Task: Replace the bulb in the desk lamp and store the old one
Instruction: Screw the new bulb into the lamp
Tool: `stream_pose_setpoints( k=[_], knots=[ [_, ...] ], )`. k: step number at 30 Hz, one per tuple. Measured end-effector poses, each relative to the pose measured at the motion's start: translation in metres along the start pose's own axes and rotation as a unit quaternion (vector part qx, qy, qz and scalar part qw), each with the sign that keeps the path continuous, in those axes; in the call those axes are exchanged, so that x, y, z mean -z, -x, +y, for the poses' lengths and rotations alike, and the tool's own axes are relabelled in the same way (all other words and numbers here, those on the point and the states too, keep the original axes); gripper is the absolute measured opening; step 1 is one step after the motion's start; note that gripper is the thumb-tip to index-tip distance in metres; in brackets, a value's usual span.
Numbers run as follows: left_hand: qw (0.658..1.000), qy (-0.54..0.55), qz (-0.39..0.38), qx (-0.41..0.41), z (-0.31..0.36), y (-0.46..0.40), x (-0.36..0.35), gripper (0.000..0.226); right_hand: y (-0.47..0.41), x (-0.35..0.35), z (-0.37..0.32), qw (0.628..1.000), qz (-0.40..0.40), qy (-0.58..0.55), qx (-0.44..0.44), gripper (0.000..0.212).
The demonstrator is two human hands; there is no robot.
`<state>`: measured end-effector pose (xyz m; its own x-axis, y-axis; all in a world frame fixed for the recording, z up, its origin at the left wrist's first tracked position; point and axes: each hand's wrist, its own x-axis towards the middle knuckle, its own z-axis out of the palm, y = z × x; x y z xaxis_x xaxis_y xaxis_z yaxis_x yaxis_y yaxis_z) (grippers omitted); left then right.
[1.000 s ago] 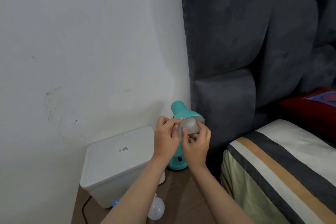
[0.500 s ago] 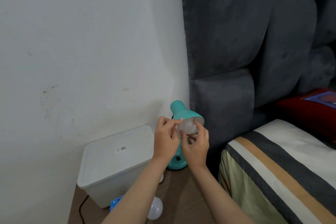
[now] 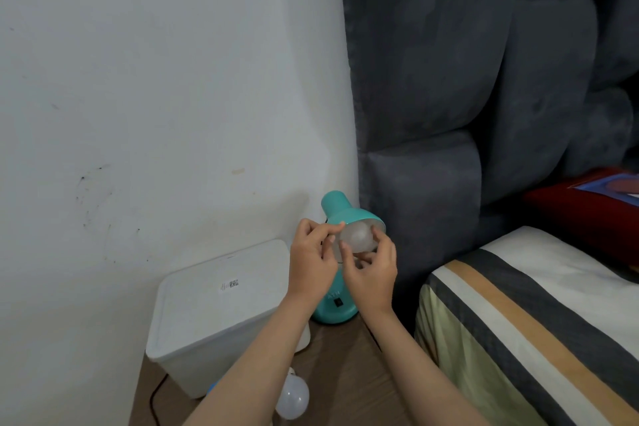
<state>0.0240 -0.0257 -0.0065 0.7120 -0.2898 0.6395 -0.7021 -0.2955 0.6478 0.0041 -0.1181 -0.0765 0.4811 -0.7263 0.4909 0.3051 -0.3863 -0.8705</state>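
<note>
Frosted white bulb (image 3: 358, 237) sits in the mouth of the small teal metal desk lamp (image 3: 340, 209), whose round base (image 3: 334, 308) stands on the brown wooden bedside surface (image 3: 345, 370) between the white wall and the grey padded headboard (image 3: 432, 79). My right hand (image 3: 371, 273) cups the bulb from below, thumb and fingers curled against its glass. My left hand (image 3: 313, 259) pinches the rim of the lamp shade, fingertips touching the bulb's edge. A second white round bulb (image 3: 293, 401) lies loose on the wood near my left forearm, just beside the white lidded plastic storage box (image 3: 221, 315). A black cord (image 3: 154, 398) trails past the box's near corner. To the right lies the striped bedcover (image 3: 536, 322), with a red cushion (image 3: 587, 211) beyond it.
</note>
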Motion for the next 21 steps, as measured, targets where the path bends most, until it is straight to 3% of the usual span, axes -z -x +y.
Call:
stream_pose_setpoints(
  k=[3, 8, 13, 18, 21],
  knots=[
    [1.0, 0.001, 0.002, 0.003, 0.0, -0.002, 0.001, 0.026, 0.003, -0.001, 0.003, 0.999, -0.023, 0.004, 0.049, 0.056],
    [1.0, -0.001, 0.005, 0.006, -0.001, -0.006, 0.001, 0.028, -0.003, 0.0, -0.002, 1.0, -0.012, 0.015, -0.02, 0.046],
    [1.0, 0.002, 0.003, 0.009, -0.001, -0.006, 0.0, 0.029, -0.002, -0.002, -0.002, 0.998, -0.016, 0.031, 0.049, 0.051],
    [1.0, -0.005, 0.0, 0.005, 0.0, -0.006, 0.0, 0.028, -0.008, 0.0, -0.008, 0.999, 0.008, 0.025, -0.031, 0.042],
    [1.0, -0.003, 0.003, 0.006, 0.0, -0.005, 0.0, 0.029, -0.006, -0.002, -0.008, 1.0, 0.003, 0.021, 0.007, 0.052]
  ],
)
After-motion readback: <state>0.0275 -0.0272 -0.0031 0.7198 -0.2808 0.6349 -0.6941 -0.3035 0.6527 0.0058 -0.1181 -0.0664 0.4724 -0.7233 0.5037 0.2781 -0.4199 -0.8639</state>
